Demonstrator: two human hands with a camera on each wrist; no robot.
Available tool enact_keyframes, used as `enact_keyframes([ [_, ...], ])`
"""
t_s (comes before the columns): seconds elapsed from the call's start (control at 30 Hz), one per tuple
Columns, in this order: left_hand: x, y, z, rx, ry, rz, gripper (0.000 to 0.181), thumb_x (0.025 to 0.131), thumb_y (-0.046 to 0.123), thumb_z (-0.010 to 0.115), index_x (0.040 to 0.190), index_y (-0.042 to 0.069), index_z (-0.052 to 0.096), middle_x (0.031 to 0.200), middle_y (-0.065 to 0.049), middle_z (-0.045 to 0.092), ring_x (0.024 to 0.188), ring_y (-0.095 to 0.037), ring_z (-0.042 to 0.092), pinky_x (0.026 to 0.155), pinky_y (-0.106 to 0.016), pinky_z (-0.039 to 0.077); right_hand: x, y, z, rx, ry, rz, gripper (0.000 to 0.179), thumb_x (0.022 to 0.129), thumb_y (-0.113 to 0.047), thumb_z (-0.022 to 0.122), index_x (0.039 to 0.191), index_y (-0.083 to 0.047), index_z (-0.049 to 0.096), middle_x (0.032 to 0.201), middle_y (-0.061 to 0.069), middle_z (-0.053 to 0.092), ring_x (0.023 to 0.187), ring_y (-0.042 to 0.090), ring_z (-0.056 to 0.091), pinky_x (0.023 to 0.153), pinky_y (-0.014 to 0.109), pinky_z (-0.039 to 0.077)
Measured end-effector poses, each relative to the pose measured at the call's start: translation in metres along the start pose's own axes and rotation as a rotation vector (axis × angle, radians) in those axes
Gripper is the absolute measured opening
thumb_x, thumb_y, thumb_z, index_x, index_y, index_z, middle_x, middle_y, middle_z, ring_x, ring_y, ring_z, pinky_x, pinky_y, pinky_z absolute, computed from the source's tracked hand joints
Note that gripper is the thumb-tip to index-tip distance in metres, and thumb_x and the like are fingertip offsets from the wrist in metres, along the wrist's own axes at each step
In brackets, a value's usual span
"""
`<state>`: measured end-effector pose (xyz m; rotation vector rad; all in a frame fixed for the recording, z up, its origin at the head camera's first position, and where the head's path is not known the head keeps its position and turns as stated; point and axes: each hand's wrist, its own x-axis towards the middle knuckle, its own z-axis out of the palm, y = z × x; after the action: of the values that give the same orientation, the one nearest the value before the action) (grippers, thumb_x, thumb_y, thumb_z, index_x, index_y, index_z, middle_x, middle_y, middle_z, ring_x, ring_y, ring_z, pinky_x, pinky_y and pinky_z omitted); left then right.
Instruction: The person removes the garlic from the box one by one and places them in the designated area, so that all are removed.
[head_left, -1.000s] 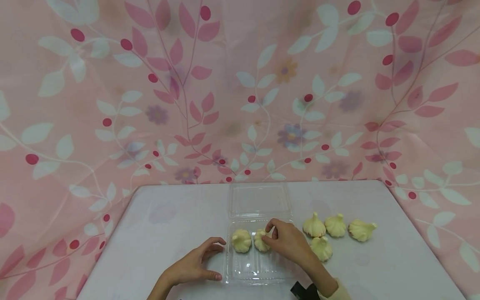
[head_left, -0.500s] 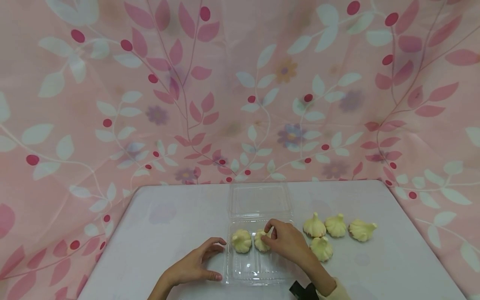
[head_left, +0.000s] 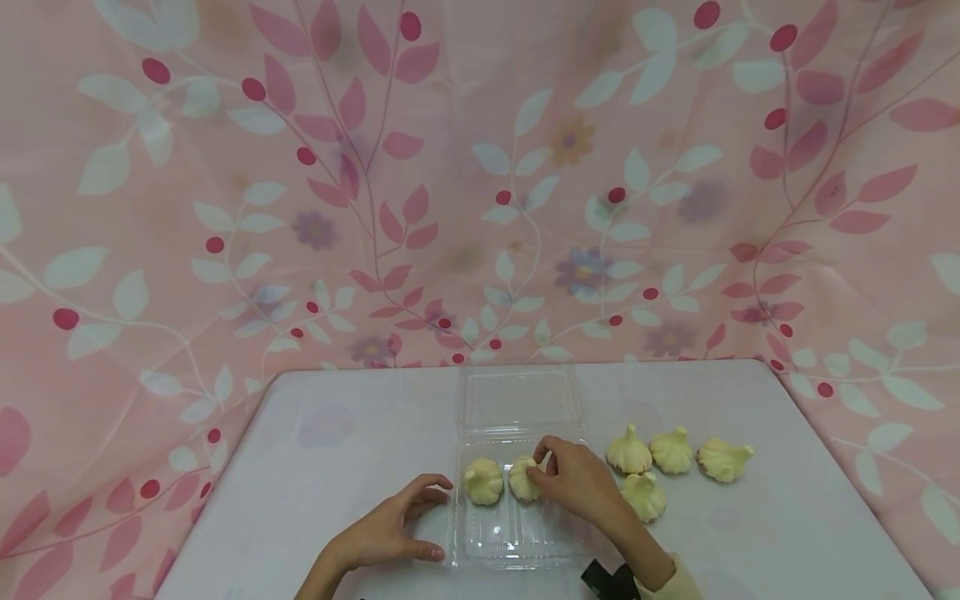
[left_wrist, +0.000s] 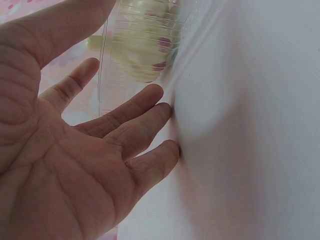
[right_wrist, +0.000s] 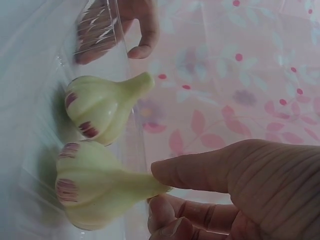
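Two pale yellow garlic bulbs sit side by side in the clear plastic container, whose base (head_left: 487, 546) faces me with its lid folded back. My right hand (head_left: 581, 483) pinches the stem of the right-hand garlic bulb (right_wrist: 92, 187) between thumb and fingers. Beside it stands the other garlic bulb (head_left: 482, 482), stem up in the right wrist view. At the container's left edge, my left hand (head_left: 386, 525) is spread with relaxed fingers and an unfilled palm. In the left wrist view its fingertips rest on the table near the container wall.
Several more garlic bulbs (head_left: 671, 451) lie on the white table (head_left: 330, 450) to the right of the container. The clear lid (head_left: 520, 402) lies flat behind the base. A pink floral cloth (head_left: 450, 167) hangs behind the table.
My right thumb and fingertips have shifted very slightly to the right at the garlic bulb. The left hand and the other garlic bulbs have stayed in place.
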<state>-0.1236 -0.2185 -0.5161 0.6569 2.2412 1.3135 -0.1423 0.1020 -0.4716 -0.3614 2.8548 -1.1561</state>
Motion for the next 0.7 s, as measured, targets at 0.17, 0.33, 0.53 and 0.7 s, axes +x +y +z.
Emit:
enact_keyframes([
  [0.17, 0.0, 0.002, 0.0, -0.012, -0.001, 0.005, 0.078, 0.079, 0.028, 0.085, 0.142, 0.025, 0.038, 0.135, -0.004, 0.055, 0.131, -0.028, 0.047, 0.11, -0.035, 0.034, 0.0, 0.002, -0.002, -0.001, 0.013, -0.003, 0.011, 0.086, -0.022, 0.073, 0.089, -0.016, 0.064, 0.062, -0.009, 0.052, 0.052, 0.007, 0.046, 0.046, 0.025, 0.037],
  [0.33, -0.001, 0.004, 0.0, -0.028, -0.007, 0.016, 0.078, 0.08, 0.027, 0.084, 0.143, 0.022, 0.038, 0.135, -0.005, 0.054, 0.131, -0.03, 0.047, 0.11, -0.037, 0.034, 0.001, 0.002, -0.008, -0.004, 0.024, 0.023, 0.011, 0.085, -0.022, 0.073, 0.087, -0.018, 0.064, 0.061, -0.01, 0.052, 0.052, 0.007, 0.047, 0.046, 0.025, 0.037],
  [0.53, 0.0, 0.005, -0.001, -0.036, -0.013, -0.002, 0.079, 0.08, 0.026, 0.084, 0.143, 0.021, 0.037, 0.136, -0.006, 0.054, 0.132, -0.028, 0.046, 0.11, -0.038, 0.034, -0.001, 0.003, -0.016, -0.001, 0.022, 0.027, 0.012, 0.084, -0.023, 0.075, 0.085, -0.019, 0.063, 0.062, -0.01, 0.052, 0.052, 0.008, 0.047, 0.046, 0.025, 0.036],
  [0.7, -0.001, 0.005, -0.001, -0.04, -0.013, -0.005, 0.079, 0.08, 0.026, 0.084, 0.143, 0.021, 0.038, 0.137, -0.007, 0.054, 0.133, -0.029, 0.046, 0.111, -0.04, 0.033, -0.004, 0.003, -0.024, 0.021, -0.007, 0.002, 0.014, 0.085, -0.025, 0.076, 0.085, -0.019, 0.063, 0.063, -0.009, 0.052, 0.053, 0.008, 0.046, 0.048, 0.025, 0.037],
])
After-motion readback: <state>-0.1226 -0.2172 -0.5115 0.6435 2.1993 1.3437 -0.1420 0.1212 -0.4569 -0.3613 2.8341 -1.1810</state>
